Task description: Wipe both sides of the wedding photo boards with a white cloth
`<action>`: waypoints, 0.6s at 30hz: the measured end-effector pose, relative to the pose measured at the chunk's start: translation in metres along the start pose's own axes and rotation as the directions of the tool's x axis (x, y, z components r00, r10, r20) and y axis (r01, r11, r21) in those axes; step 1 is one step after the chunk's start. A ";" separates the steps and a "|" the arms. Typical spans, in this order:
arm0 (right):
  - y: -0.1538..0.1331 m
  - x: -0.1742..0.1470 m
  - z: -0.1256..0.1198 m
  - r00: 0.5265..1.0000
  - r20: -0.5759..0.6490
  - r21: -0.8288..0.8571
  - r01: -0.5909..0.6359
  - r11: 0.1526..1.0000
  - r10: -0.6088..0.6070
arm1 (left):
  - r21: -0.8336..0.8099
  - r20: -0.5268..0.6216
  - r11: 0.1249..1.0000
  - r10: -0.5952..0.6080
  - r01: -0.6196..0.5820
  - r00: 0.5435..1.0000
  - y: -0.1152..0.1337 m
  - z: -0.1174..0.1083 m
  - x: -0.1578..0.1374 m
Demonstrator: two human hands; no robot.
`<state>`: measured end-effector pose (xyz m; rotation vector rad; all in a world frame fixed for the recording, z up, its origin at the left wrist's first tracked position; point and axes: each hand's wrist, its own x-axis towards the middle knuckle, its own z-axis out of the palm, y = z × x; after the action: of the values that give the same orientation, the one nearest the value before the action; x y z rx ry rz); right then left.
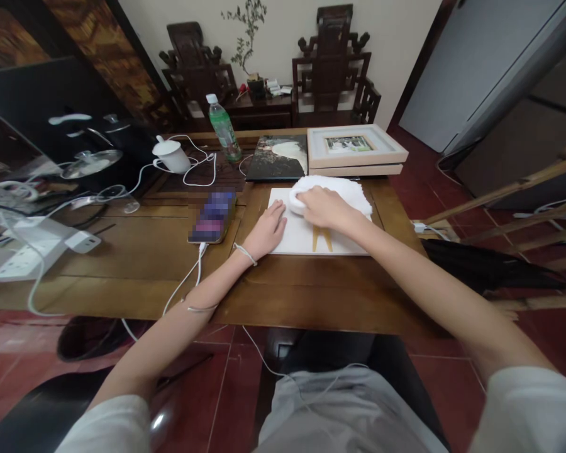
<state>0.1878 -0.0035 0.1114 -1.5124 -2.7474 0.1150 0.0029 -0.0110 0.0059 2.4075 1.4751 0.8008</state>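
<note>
A flat white board [292,236] with a golden, two-legged mark [321,239] on it lies on the wooden table. My right hand [324,204] grips a folded white towel [353,194] and presses it onto the board's upper part. The towel covers the top of the golden mark. At the board's left edge rests my left hand [270,226], its fingers stretched out flat and holding nothing. A bracelet [245,253] is around my left wrist.
Behind the board lie a dark picture book [276,160] and stacked light frames [353,151]. To the left are a charging phone [213,217], a green-labelled bottle [224,131], a white lidded cup [171,156], a power strip [33,251] and loose cables.
</note>
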 end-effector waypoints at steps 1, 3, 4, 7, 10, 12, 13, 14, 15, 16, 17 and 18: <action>0.000 0.013 0.001 1.000 -0.015 0.017 -0.020 1.000 0.021 | 0.010 0.003 1.000 -0.002 0.002 1.000 0.000 0.000 0.000; -0.004 0.037 0.002 0.999 -0.036 0.052 -0.025 0.998 0.027 | 0.021 0.003 1.000 0.010 -0.010 1.000 0.002 -0.002 0.000; -0.007 0.048 0.002 0.999 -0.041 0.064 -0.003 0.998 0.006 | 0.022 0.001 0.999 0.024 -0.024 1.000 0.003 -0.003 0.001; -0.020 0.070 0.000 0.997 -0.033 0.083 0.070 0.994 -0.067 | 0.017 -0.008 0.998 0.065 -0.065 0.998 0.003 -0.005 0.001; -0.023 0.076 -0.005 1.000 -0.010 0.081 0.015 0.997 -0.015 | 0.014 -0.013 0.998 0.065 -0.065 0.998 0.001 -0.005 0.001; -0.014 0.072 -0.009 0.998 0.013 0.064 -0.057 0.996 0.056 | 0.015 -0.001 0.999 0.049 -0.049 0.999 -0.002 -0.003 0.001; -0.005 0.068 -0.011 0.996 0.029 0.054 -0.091 0.994 0.089 | 0.017 0.008 0.999 0.039 -0.039 0.999 -0.003 -0.002 0.000; 0.006 0.063 -0.013 0.992 0.045 0.045 -0.122 0.992 0.119 | 0.022 0.015 0.999 0.029 -0.029 0.999 -0.004 -0.002 0.000; 0.020 0.058 -0.015 0.988 0.056 0.038 -0.147 0.988 0.145 | 0.027 0.021 0.999 0.021 -0.021 1.000 -0.004 -0.001 0.000; 0.035 0.051 -0.016 0.984 0.060 0.030 -0.170 0.985 0.168 | 0.032 0.025 0.999 0.015 -0.016 1.000 -0.004 -0.001 0.000; 0.051 0.044 -0.017 0.980 0.059 0.022 -0.192 0.981 0.190 | 0.035 0.028 0.999 0.012 -0.013 1.000 -0.004 -0.001 0.000; 0.066 0.036 -0.017 0.977 0.047 0.013 -0.210 0.978 0.209 | 0.038 0.029 0.999 0.010 -0.011 1.000 -0.004 -0.001 0.000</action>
<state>0.2252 0.0635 0.1229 -1.8130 -2.6024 0.1764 -0.0002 -0.0093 0.0047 2.4456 1.4812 0.7430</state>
